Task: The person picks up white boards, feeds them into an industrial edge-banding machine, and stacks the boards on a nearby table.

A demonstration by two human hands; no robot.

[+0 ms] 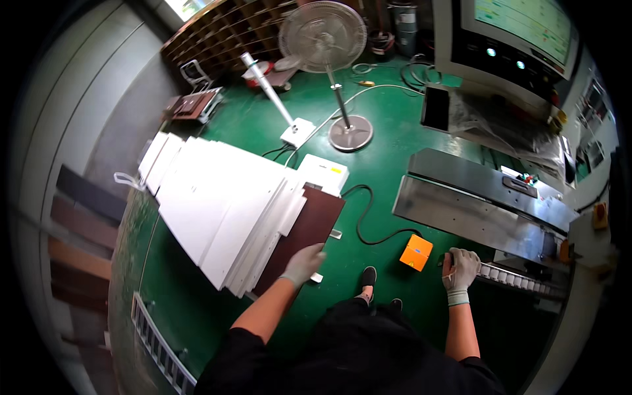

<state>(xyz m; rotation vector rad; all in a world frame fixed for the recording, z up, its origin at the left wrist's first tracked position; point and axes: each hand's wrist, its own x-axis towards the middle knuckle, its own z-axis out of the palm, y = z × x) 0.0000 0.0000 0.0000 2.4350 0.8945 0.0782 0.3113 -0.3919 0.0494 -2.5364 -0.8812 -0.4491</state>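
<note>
Dark brown flat rectangular board (309,227) lies under a fanned stack of white sheets (217,197) above a green floor (382,164), its near corner under the person's gloved left hand (304,262), fingers together and resting flat on it. Gloved right hand (461,266), loosely curled, rests at the end of a grey metal roller conveyor (520,276), beside a small orange box (417,252). Behind stands a pedestal fan (324,36).

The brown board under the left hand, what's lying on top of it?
A fanned stack of white panels overlaps the brown board from the left, and the gloved left hand rests on its near edge. How far the board extends beneath the panels is hidden.
</note>
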